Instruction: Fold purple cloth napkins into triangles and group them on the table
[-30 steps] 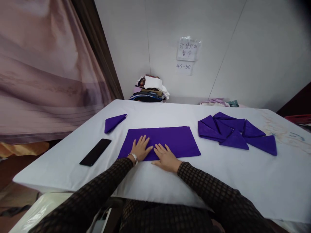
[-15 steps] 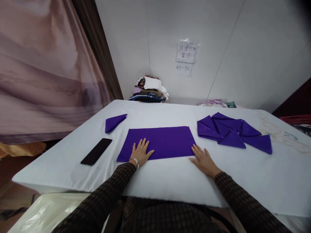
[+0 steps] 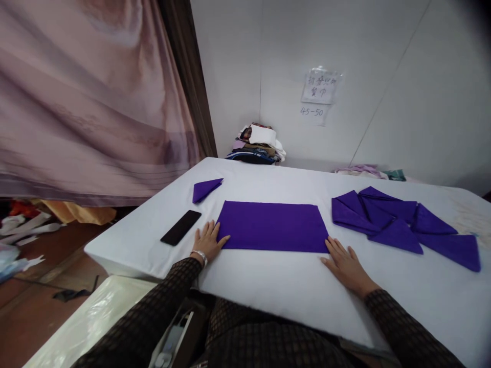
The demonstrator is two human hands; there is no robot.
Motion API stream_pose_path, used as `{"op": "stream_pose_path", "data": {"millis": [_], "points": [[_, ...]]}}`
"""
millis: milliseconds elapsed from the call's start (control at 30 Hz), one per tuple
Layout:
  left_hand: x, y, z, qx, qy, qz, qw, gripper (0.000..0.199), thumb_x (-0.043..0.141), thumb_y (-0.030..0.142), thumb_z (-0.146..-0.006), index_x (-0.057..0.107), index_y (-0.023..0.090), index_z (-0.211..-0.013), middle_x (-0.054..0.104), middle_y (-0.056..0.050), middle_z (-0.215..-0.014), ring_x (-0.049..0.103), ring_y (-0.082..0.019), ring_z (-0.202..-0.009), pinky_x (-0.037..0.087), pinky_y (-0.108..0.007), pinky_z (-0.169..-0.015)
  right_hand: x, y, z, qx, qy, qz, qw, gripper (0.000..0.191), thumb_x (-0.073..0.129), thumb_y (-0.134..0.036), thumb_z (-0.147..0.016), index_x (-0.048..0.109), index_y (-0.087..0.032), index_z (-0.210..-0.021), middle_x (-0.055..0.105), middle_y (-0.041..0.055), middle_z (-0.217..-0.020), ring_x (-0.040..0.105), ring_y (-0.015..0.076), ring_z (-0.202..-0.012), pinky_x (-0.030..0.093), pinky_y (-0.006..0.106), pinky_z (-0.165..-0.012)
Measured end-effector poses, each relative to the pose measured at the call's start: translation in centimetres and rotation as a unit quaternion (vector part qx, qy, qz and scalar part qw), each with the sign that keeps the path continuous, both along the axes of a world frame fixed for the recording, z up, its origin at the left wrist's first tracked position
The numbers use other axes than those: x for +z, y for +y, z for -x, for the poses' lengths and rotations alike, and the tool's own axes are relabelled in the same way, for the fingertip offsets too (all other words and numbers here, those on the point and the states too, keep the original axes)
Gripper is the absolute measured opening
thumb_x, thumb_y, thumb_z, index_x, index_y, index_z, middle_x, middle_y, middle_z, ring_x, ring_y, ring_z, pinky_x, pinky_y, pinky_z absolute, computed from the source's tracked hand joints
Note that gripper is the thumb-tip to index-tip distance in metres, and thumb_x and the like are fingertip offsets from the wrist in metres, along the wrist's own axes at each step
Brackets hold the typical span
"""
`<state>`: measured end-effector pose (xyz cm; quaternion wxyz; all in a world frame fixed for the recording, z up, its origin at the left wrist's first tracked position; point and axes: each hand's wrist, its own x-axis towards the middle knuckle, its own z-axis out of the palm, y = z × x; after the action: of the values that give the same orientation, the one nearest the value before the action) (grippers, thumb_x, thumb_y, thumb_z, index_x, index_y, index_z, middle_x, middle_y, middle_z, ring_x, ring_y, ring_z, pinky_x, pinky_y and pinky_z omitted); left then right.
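Observation:
A purple cloth lies flat as a wide rectangle on the white-covered table. At its left edge rests my left hand, fingers spread, with a silvery bracelet at the wrist. My right hand lies open by the cloth's near right corner, its fingertips touching the edge. Neither hand grips anything. Farther back on the left is a small folded purple cloth. Several folded purple cloths overlap one another on the right.
A black phone lies left of my left hand. Behind the table are a pile of clothes and more fabric. A pink curtain hangs at the left. A pale plastic-covered surface stands at the lower left.
My left hand has slid left across the cloth to its left edge. My right hand stays at the right corner. The camera view has turned left, so things appear farther right.

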<state>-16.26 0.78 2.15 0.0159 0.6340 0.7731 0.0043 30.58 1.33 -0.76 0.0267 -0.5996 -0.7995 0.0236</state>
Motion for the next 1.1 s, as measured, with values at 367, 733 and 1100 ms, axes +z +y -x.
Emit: {"op": "stream_pose_path", "data": {"millis": [367,733,1100], "points": [[0.1,0.7,-7.0,-0.163,-0.046,-0.03,0.985,0.067,0.033,0.06,-0.087,0.032,0.024,-0.143,0.022,-0.006,-0.152,0.014,-0.028,-0.141,0.009,-0.054,-0.114,3.4,0.3,16.1,0.223,0.087,0.048,0.97,0.072,0.031,-0.061,-0.088,0.031,-0.016,-0.144,0.022,0.0109,-0.151,0.015,0.027,-0.14,0.013,0.052,-0.112],[-0.7,-1.5,-1.3,-0.06,-0.026,-0.002,0.998,0.073,0.028,0.064,-0.086,0.03,0.019,-0.144,0.022,-0.008,-0.152,0.014,-0.027,-0.141,0.011,-0.051,-0.114,-0.8,-0.2,2.3,0.052,0.041,0.005,0.998,0.067,0.027,-0.06,-0.086,0.016,-0.036,-0.147,0.026,0.0015,-0.15,0.018,0.0228,-0.139,0.021,0.051,-0.113],[2.1,1.0,-2.4,-0.054,-0.022,-0.014,0.998,0.066,0.026,0.057,-0.09,0.026,0.02,-0.145,0.019,-0.008,-0.153,0.013,-0.025,-0.142,0.01,-0.053,-0.113,1.2,0.4,3.5,0.063,0.067,-0.035,0.995,0.072,0.023,-0.059,-0.086,0.006,-0.031,-0.149,0.026,0.0037,-0.15,0.017,0.0246,-0.139,0.019,0.053,-0.113]]}}
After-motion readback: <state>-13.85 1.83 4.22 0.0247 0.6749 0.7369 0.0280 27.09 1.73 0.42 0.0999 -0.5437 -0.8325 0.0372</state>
